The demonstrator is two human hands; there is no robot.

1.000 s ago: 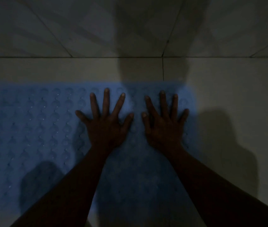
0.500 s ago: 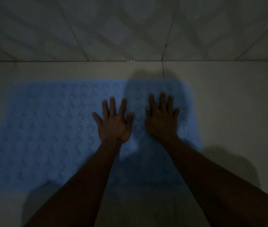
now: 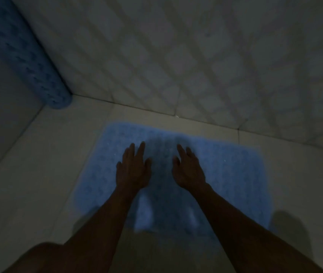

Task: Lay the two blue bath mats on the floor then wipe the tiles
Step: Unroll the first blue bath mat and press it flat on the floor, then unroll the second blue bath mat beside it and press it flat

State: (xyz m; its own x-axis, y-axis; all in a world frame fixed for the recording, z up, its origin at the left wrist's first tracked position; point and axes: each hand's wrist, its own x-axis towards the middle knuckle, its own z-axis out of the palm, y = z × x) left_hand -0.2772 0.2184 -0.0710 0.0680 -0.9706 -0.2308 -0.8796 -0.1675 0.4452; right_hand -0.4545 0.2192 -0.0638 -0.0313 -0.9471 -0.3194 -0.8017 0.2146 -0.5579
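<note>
Dimly, left hand (image 3: 133, 170) and right hand (image 3: 189, 170), fingers spread, flatten one mat (image 3: 235, 174); next likely means fetching the roll (image 3: 24, 54).

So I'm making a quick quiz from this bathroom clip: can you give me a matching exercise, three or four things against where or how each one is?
Things:
1. flat blue mat
2. rolled blue mat
3. left hand
4. wall tiles

Places or states:
A. standing in the far left corner
B. patterned with pale criss-cross bands
C. spread on the floor by the wall
D. fingers straight, over the flat mat beside the right hand

Pairs: 1-C, 2-A, 3-D, 4-B
</note>
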